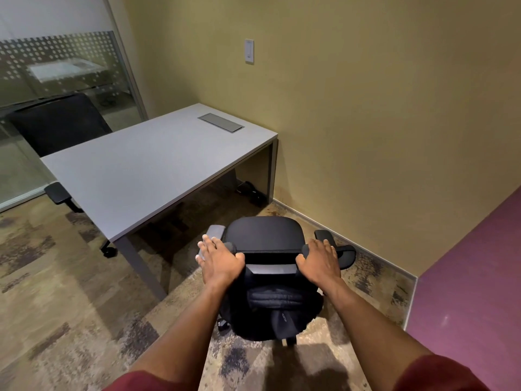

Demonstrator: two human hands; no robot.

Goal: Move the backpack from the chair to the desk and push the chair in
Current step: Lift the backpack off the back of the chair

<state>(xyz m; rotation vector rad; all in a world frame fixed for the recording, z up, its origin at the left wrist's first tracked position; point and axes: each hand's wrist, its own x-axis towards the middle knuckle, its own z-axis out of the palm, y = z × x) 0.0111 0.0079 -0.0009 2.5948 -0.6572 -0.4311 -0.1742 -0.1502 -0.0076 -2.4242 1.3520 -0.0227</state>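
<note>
A black office chair [265, 232] stands on the carpet just right of the grey desk [158, 165], near the desk's front corner and apart from it. I see the chair from behind and above. My left hand [218, 258] grips the left top corner of its backrest, and my right hand [320, 261] grips the right top corner. A black ribbed padded shape with a strap [277, 303] shows on the rear of the backrest; I cannot tell whether it is a chair part or a backpack. Nothing lies on the desk top.
A second black chair [62, 122] stands at the desk's far side, its armrest [57, 191] poking out at the left. A metal cable plate [221, 122] is set in the desk top. Cables [251, 190] lie under the desk. Yellow wall ahead, purple wall [465, 277] right, glass partition [56, 66] left.
</note>
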